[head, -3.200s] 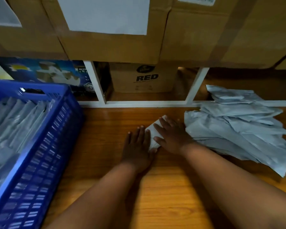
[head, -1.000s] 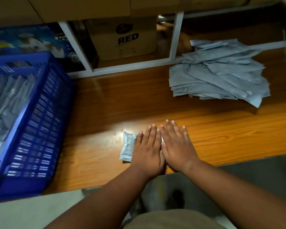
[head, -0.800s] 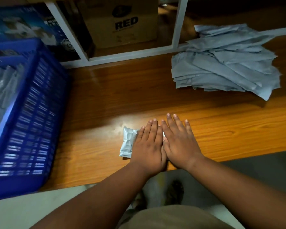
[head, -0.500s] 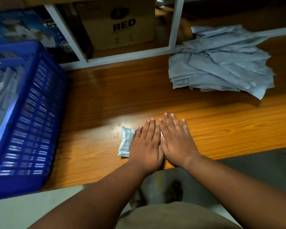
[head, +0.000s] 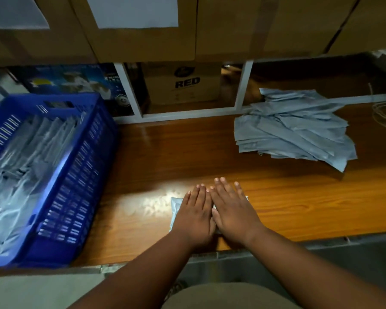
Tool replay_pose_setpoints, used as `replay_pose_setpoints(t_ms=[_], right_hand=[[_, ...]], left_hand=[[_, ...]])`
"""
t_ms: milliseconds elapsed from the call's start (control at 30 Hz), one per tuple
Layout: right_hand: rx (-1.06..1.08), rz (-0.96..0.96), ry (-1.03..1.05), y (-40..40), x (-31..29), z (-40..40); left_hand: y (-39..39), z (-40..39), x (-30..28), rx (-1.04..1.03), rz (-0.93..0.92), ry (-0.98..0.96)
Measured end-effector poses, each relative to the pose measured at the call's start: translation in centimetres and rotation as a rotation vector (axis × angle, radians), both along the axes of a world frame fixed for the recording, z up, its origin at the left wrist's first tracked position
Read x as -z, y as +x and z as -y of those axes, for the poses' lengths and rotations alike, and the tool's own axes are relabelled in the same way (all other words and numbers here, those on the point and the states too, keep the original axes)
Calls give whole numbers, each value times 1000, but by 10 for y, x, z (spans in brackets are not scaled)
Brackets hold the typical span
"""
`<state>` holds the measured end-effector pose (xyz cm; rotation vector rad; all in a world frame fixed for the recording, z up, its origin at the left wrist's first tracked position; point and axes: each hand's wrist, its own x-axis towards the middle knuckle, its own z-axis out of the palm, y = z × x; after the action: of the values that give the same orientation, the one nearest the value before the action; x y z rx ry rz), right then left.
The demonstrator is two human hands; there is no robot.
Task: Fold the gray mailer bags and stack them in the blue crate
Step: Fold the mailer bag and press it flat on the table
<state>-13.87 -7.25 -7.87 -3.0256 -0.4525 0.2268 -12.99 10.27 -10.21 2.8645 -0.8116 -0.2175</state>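
1. Pressing flat with straight fingers, the left hand (head: 195, 216) and right hand (head: 233, 211) lie side by side, touching, on the folded gray mailer bag (head: 175, 210); neither curls around it.
2. The bag lies under both palms on the wooden table (head: 299, 201), near its front edge, its left end showing beside the left hand.
3. Left of the hands stands the blue crate (head: 76, 175), holding folded bags.
4. Beyond the right hand, well apart, sits the pile of unfolded mailer bags (head: 294, 128).
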Motion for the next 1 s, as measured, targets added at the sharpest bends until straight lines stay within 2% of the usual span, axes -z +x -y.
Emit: replay_pose_setpoints(t_ms=[233, 433, 1000], right_hand=[[47, -27, 17, 1, 24, -6], [91, -54, -79, 2, 22, -7], [96, -79, -17, 1, 14, -8]], left_hand=[[-6, -7, 12, -7, 24, -50], [-5, -7, 9, -16, 41, -18], [-1, -10, 9, 17, -20, -16]])
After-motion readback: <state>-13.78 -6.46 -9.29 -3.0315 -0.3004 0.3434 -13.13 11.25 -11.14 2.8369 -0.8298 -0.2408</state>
